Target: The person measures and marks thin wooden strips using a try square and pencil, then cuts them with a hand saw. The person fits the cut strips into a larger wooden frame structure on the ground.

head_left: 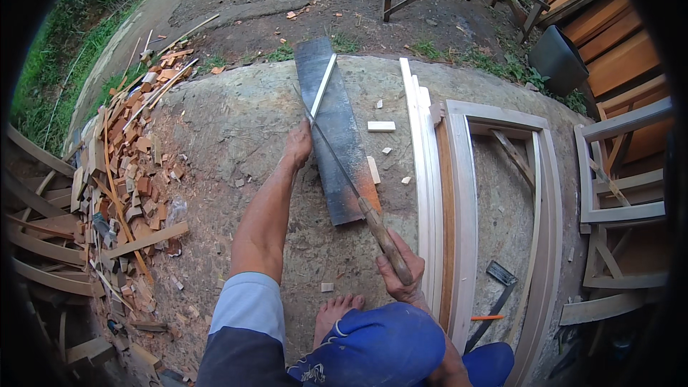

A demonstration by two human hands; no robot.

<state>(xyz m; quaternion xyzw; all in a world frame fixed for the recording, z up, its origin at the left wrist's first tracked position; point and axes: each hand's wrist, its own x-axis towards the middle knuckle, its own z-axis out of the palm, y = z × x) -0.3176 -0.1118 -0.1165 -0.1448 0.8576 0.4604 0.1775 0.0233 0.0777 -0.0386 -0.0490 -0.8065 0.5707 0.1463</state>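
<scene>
My left hand (298,142) is closed on the lower end of a thin, pale wooden strip (325,82), which slants over a dark, worn board (335,129) lying on the ground. My right hand (403,266) grips the wooden handle of a tool with a long thin blade (335,155), seen nearly edge-on. Its blade runs up and left across the board and crosses the strip just above my left fingers. Whether blade and strip touch, I cannot tell. Right of the board lie a short pale offcut (381,126) and several small chips. My bare foot (335,313) is planted below the board.
Long pale battens (423,172) and a wooden frame (552,193) lie to the right, with a try square (502,274) and an orange pencil (488,317) inside the frame. Scrap wood (136,186) is heaped at left. A dark bin (557,61) stands far right.
</scene>
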